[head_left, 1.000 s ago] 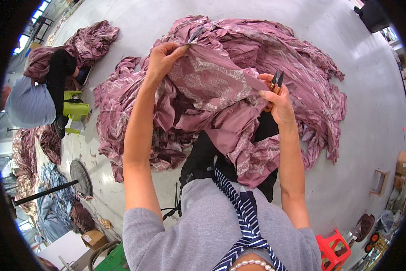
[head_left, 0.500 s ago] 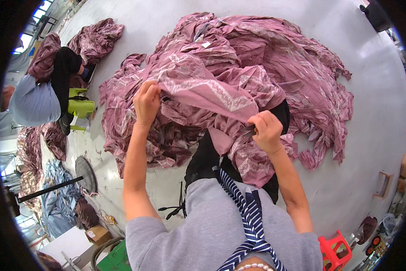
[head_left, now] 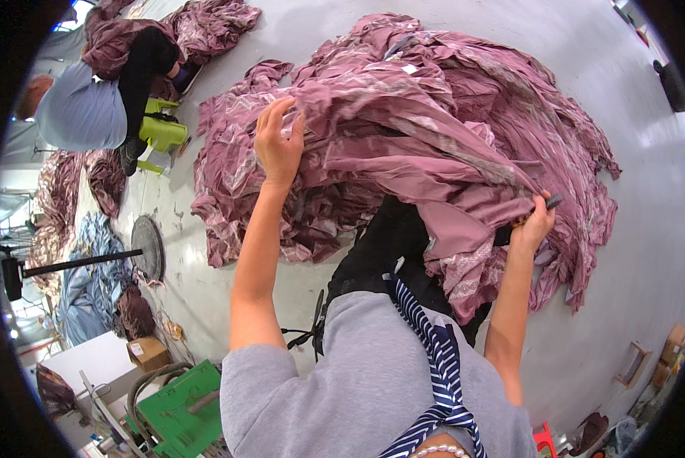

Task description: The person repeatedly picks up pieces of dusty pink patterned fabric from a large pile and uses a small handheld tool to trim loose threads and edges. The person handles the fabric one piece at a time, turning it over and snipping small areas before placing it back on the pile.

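A large heap of dusty-pink patterned fabric (head_left: 464, 107) lies on the floor in front of me, and part of it drapes over my legs. My left hand (head_left: 280, 143) is raised at the heap's left side, fingers extended and thumb apart, beside the cloth and holding nothing. Farther right, my right hand (head_left: 534, 223) is closed on a gathered edge of the cloth. A small dark tool (head_left: 554, 201) sticks out of that same hand; its kind is hard to make out. Between the two hands the cloth hangs in long loose folds.
At the far left a person in a light blue top (head_left: 82, 114) sits by a lime-green stool (head_left: 163, 133), with more pink cloth. Below are a round black stand base (head_left: 148, 248), blue cloth (head_left: 91, 282), a cardboard box (head_left: 149, 353) and a green machine panel (head_left: 178, 412). A red stool (head_left: 545, 440) is lower right.
My left hand has let go of the cloth and opened. My right hand has swung outward to the right, pulling the fabric along. The whole view has shifted.
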`<action>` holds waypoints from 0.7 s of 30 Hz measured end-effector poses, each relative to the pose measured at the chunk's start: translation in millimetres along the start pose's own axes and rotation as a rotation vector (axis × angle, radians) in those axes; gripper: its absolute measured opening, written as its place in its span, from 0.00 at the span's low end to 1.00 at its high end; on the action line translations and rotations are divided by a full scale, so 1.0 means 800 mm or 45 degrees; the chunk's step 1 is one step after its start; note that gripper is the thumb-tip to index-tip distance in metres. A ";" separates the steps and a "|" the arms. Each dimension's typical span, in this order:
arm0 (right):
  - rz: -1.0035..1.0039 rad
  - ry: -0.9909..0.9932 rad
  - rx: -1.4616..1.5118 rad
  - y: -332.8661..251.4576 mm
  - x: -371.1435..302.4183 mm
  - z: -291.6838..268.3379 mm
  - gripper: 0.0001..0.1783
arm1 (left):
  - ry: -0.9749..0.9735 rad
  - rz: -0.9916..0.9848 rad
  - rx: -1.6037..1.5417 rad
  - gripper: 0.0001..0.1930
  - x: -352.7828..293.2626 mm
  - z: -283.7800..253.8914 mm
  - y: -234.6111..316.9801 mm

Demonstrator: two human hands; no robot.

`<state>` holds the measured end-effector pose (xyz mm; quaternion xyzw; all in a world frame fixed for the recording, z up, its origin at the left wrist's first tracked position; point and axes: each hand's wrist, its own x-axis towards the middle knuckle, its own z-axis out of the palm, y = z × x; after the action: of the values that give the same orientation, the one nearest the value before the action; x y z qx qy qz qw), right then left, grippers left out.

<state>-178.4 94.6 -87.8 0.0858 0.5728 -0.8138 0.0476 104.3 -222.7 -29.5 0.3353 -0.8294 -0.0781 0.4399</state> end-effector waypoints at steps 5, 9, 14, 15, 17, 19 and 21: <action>0.206 0.115 -0.100 0.021 0.013 -0.050 0.09 | 0.027 -0.093 -0.091 0.13 -0.054 0.000 -0.009; 0.195 0.132 -0.054 0.009 0.002 -0.045 0.09 | -0.135 0.107 -0.194 0.22 -0.086 0.002 0.043; 0.006 -0.067 -0.032 -0.035 -0.027 -0.029 0.08 | -0.636 0.557 -0.476 0.46 -0.093 0.017 0.159; -0.025 -0.182 -0.053 -0.049 -0.036 -0.029 0.08 | -0.773 0.598 -0.493 0.49 -0.087 0.026 0.177; -0.197 -0.383 -0.154 -0.074 -0.052 -0.032 0.08 | -1.014 0.690 -0.527 0.53 -0.076 0.051 0.212; -0.347 -0.567 -0.455 -0.090 -0.064 -0.036 0.08 | -1.118 0.794 -0.463 0.56 -0.077 0.076 0.235; -0.367 -0.742 -0.709 -0.090 -0.067 -0.051 0.07 | -1.430 0.771 -0.411 0.51 -0.094 0.102 0.240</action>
<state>-135.3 156.2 -24.1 -0.2449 0.7392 -0.6168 0.1148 -24.0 -43.0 -47.8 -0.0749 -0.9684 -0.2375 -0.0126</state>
